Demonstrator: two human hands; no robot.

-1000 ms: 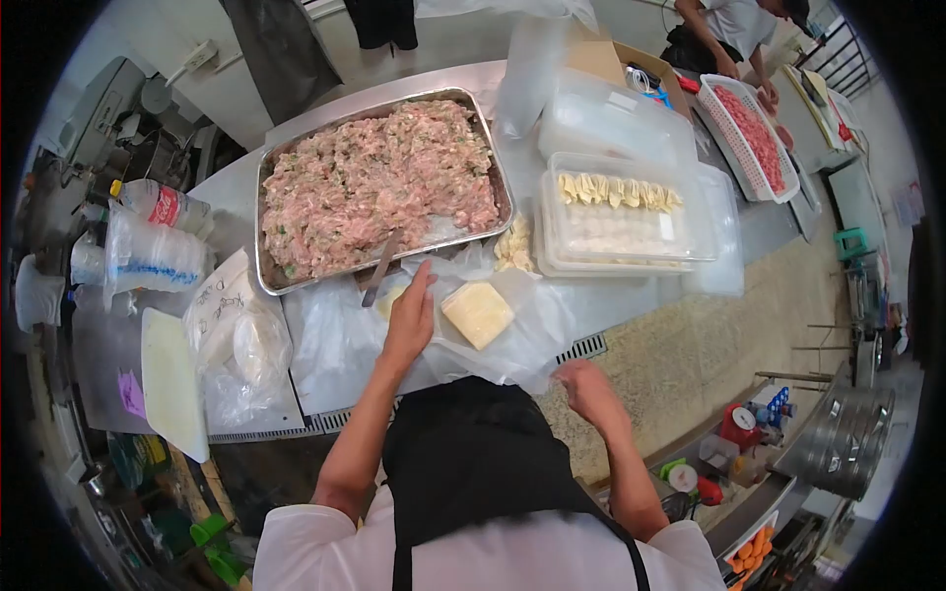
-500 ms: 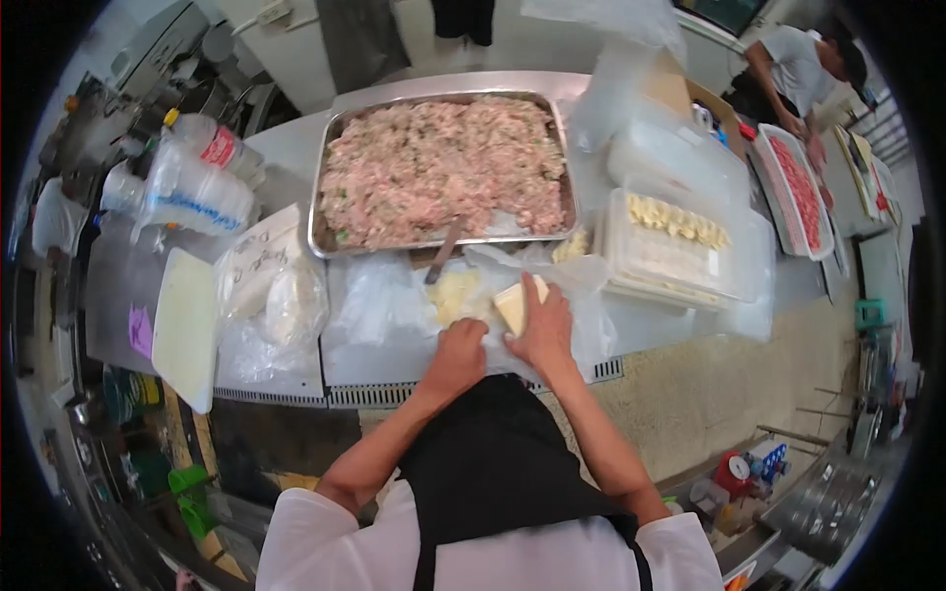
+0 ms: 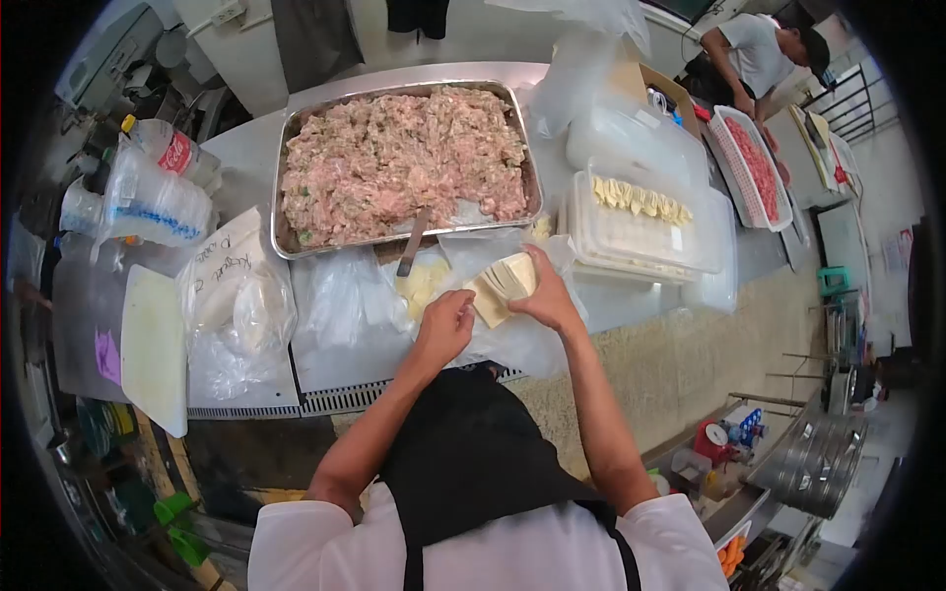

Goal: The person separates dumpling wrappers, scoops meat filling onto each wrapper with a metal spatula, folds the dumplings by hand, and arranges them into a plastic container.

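Observation:
My right hand (image 3: 549, 295) grips a stack of thin square yellowish wrappers (image 3: 500, 286), whose upper sheets are fanned apart. Closed fingers of my left hand (image 3: 446, 320) touch the stack's left edge. Under both lies a clear plastic sheet (image 3: 527, 345). A few loose wrappers (image 3: 422, 286) rest to the left, beside a flat metal spatula (image 3: 414, 242) that leans on the rim of the tray. That large metal tray (image 3: 279, 222) holds minced pink meat with green bits (image 3: 394, 163).
Plastic boxes (image 3: 641, 231) with folded dumplings stand right of the tray. Bagged dough (image 3: 241, 305), a white cutting board (image 3: 155, 345) and bottles (image 3: 168, 148) are at the left. Another person (image 3: 754, 59) works at the back right near a white basket of meat (image 3: 749, 167).
The right hand went to the stack, and its top sheets are now lifted and fanned. The left hand moved from near the spatula to the stack's left edge. The camera view has shifted.

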